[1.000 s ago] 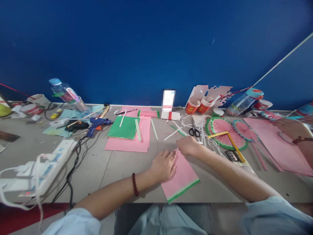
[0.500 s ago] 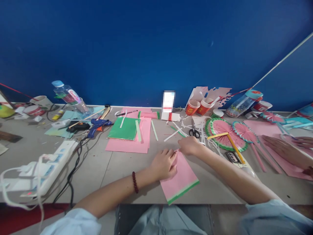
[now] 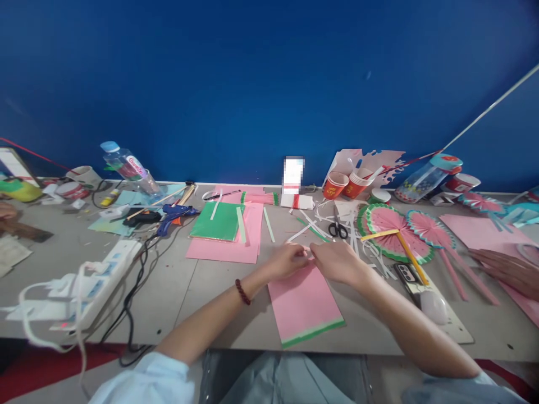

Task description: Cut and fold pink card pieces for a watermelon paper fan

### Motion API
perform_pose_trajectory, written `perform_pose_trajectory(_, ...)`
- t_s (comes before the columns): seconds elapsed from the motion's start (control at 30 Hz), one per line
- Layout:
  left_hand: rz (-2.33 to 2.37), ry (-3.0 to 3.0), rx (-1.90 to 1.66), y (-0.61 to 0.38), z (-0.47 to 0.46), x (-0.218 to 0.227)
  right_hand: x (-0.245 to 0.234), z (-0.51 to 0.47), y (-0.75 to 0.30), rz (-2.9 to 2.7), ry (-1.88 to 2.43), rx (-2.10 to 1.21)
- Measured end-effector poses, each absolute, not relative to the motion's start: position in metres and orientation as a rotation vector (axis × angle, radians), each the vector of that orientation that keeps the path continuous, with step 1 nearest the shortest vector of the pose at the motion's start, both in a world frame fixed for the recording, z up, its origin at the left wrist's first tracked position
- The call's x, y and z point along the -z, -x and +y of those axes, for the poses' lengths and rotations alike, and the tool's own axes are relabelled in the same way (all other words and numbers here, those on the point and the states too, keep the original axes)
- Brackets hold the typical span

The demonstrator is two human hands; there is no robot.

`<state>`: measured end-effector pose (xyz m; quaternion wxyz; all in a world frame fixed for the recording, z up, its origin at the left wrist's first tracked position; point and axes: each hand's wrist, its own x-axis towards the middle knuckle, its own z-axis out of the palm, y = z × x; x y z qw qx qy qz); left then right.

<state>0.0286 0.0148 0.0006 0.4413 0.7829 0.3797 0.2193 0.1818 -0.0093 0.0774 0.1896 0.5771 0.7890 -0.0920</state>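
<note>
A sheet of pink paper (image 3: 307,308) with a green strip along its near edge lies on the table in front of me. My left hand (image 3: 289,261) is closed at the far left part of the sheet, thumb and fingers pinched at its top edge. Right beside it, my right hand (image 3: 334,261) is closed on the same far edge, its fingers curled down. The hands almost touch and cover most of that edge, so its exact shape is hidden. Beyond them lie thin paper strips (image 3: 297,233) and black-handled scissors (image 3: 338,230).
Green paper (image 3: 219,221) rests on pink sheets at left, near a blue glue gun (image 3: 174,216) and a white power strip (image 3: 101,286). Watermelon-patterned paper fans (image 3: 391,224), red paper cups (image 3: 336,184) and a phone (image 3: 406,273) stand or lie at right. Another person's hand (image 3: 507,266) is far right.
My left hand has gone from lying over the sheet to pinching its far edge. My right hand has come nearer to me, beside the left. The sheet has turned slightly.
</note>
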Motion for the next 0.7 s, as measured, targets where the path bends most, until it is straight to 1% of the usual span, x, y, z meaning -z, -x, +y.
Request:
perform_pose_trajectory(0.23,0.965,-1.700,-0.495,-0.031,0.017,-0.007,-0.084,-0.012,-0.191,2.319,-1.650,0.303)
perform_pose_trajectory(0.4,0.809,-1.575,-0.498,-0.019,0.016,-0.017,-0.084,-0.017,-0.200,2.487,-1.698,0.530)
perform_pose_trajectory(0.7,0.666,-1.471,-0.526,-0.007,0.020,-0.015,-0.067,-0.018,-0.204,2.645,-1.802,0.858)
